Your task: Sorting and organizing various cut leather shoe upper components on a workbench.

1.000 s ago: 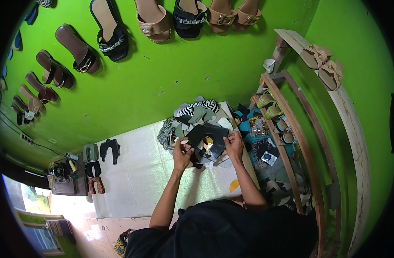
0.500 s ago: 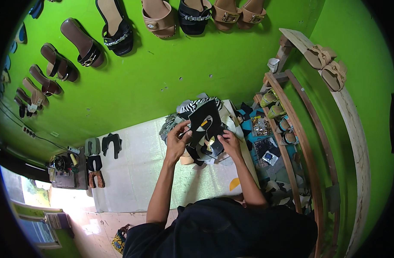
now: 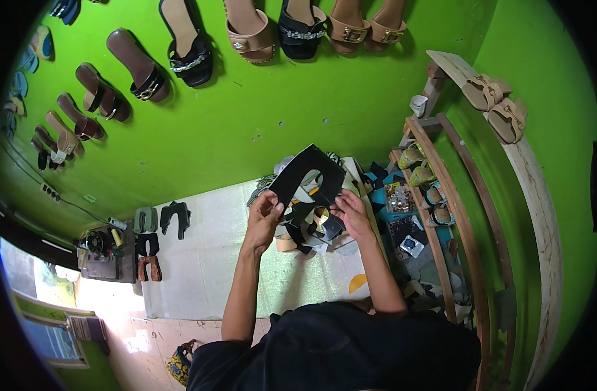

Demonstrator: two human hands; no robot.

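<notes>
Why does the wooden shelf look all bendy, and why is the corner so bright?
In the head view, the fisheye lens curves straight edges near the rim, so the wooden shelf bows; daylight from the window at lower left washes out that corner; the hands, left hand and right hand, near the middle look sharp and evenly lit.

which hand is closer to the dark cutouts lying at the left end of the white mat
Left. The left hand is beside the mat's middle, on the side toward the dark cutouts. The right hand is farther off, beyond the black upper piece that both hands hold.
</notes>
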